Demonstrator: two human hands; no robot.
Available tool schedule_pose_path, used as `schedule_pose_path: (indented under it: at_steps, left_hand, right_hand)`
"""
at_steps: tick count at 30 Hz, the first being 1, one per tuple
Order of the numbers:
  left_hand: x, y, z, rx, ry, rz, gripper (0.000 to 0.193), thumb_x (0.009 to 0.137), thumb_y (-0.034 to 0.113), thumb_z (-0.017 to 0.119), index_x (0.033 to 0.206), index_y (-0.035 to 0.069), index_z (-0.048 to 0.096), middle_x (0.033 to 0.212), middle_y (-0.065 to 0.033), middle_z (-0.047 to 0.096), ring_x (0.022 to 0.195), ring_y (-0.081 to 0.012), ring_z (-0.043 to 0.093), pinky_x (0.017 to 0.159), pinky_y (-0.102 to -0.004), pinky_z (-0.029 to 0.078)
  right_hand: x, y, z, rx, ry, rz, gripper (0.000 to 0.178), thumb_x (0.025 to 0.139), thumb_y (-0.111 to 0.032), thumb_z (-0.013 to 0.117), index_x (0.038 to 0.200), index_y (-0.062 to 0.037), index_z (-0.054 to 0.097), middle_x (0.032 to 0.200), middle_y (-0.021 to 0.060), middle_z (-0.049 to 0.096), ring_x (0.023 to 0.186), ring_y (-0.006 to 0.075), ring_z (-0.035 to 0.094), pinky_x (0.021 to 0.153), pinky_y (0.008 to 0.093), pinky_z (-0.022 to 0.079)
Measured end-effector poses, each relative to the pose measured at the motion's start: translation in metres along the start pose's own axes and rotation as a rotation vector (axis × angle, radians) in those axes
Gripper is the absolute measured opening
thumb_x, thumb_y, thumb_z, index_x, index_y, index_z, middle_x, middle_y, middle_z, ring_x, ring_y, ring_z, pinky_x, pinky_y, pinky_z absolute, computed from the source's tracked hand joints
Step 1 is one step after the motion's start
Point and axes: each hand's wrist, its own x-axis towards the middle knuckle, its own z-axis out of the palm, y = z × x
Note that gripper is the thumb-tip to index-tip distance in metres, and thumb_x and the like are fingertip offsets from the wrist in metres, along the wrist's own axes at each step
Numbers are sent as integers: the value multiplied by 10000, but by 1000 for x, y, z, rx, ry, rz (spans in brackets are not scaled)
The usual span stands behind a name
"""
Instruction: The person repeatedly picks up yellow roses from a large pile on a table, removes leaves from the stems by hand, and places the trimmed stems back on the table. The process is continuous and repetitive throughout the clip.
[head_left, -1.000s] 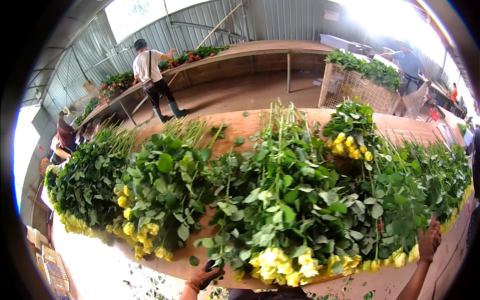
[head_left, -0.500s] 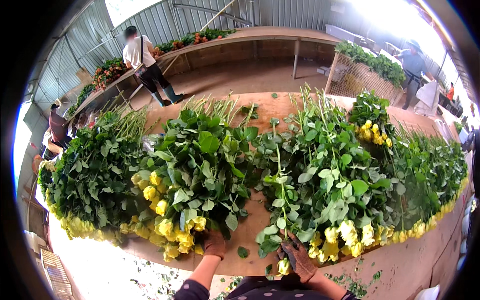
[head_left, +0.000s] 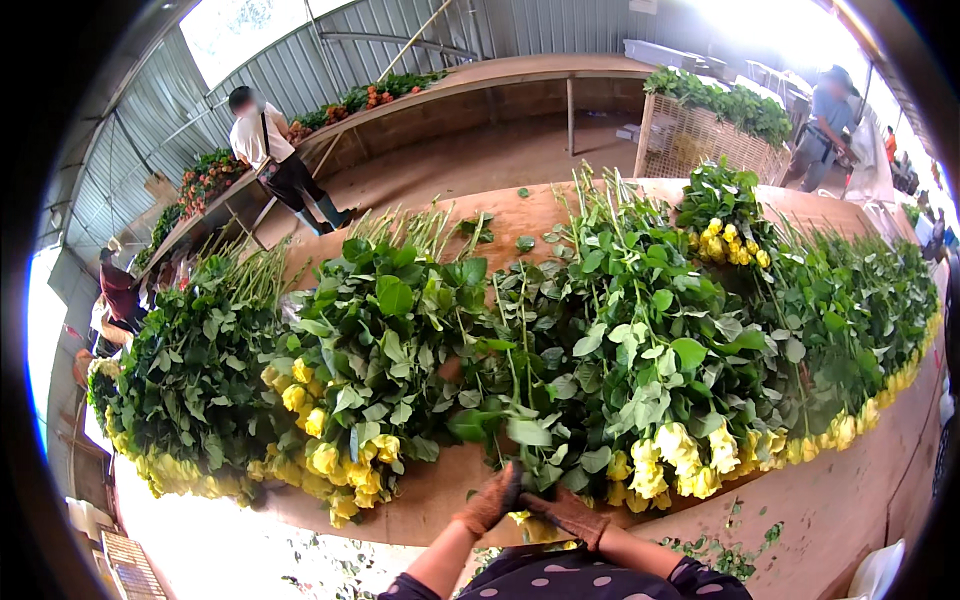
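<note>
Can see only part of a yellow rose (head_left: 541, 531) at the near edge of the wooden table (head_left: 450, 490), just below the gloved left hand (head_left: 490, 500) and right hand (head_left: 568, 515). Can judge its long axis only roughly: bloom toward the wearer's body (head_left: 590, 580), leaves (head_left: 528, 432) away. Cannot follow the stem through that foliage, partly blurred. Cannot tell the grip, with fingertips close together and partly hidden. Flanked by a left heap (head_left: 370, 360) and a right heap (head_left: 640, 380) of roses, blooms nearest. Can barely make out a co-worker (head_left: 828, 120), far right, through glare.
</note>
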Motion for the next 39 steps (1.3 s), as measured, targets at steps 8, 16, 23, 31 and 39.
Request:
schedule_pose_path:
  at_steps: [8,16,23,31,39]
  left_hand:
    - [40,36,12,94,163,-821,378,767,199,479,1093,35,378,1073,-210,454,939,-330,468,736,-401,419]
    - [-10,84,9,-572,493,-174,380,832,59,424,1199,28,334,1005,-162,526,929,-252,518,786,-324,407]
    - [-1,71,7,-870,433,-155,527,840,4,381,1313,33,150,1253,-132,348,1142,-218,359,947,-297,283]
    - [16,6,30,-1531,383,-322,476,841,275,447,1257,123,274,1065,-127,496,872,-233,529,699,-358,464]
    - [64,62,-26,-1349,559,-230,493,816,359,459,1240,136,342,1158,-122,452,898,-258,520,694,-358,471]
  right_hand:
    - [-26,48,-47,-663,-8,-575,323,814,-105,424,1135,-74,451,1070,138,494,892,230,500,805,312,371]
    - [-34,96,-24,-832,53,-518,321,796,-196,487,1103,-100,488,831,137,524,608,282,537,477,356,421]
    - [9,139,14,-797,382,-804,282,748,-222,578,1013,-141,523,787,153,404,642,299,447,514,382,342]
    - [-23,152,-29,-961,560,-743,405,765,-202,519,1166,-172,470,746,113,483,540,228,464,431,321,368]
    - [-210,20,-248,146,1003,-414,334,712,-126,634,995,-5,504,874,85,565,789,171,533,702,323,435]
